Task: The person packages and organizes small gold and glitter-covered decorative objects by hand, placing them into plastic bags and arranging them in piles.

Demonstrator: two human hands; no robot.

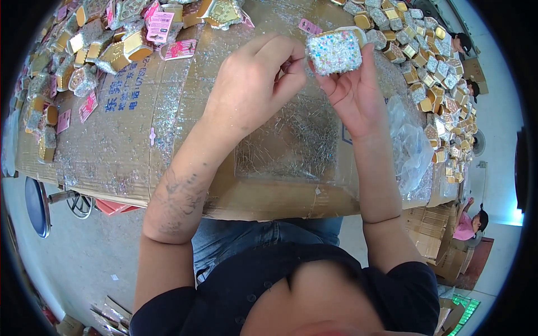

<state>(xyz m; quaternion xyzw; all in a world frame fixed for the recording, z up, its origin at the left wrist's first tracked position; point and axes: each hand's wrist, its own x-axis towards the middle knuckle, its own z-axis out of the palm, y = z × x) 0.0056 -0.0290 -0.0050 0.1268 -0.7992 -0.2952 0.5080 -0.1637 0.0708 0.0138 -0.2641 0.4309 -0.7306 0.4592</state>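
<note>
My right hand [358, 101] holds up a small rounded box [335, 52] whose face is crusted with white, blue and pink glitter beads; a pale gold edge shows behind it. Thumb and fingers grip it from the sides and below. Just left of it, my left hand [255, 78] has its fingers curled into a pinch near the box's left edge. Whatever those fingertips hold, if anything, is too small or hidden to make out. A pink card tag [310, 26] shows just beyond the box; whether it is attached cannot be seen.
Cardboard [185, 112] covers the table, strewn with glitter. Thin clear strands [297, 140] lie between my forearms. Gold glittery boxes with pink tags [137, 45] heap at left; more boxes [443, 78] heap at right. A clear plastic bag [409, 145] lies beside my right forearm. A stool [38, 207] stands left.
</note>
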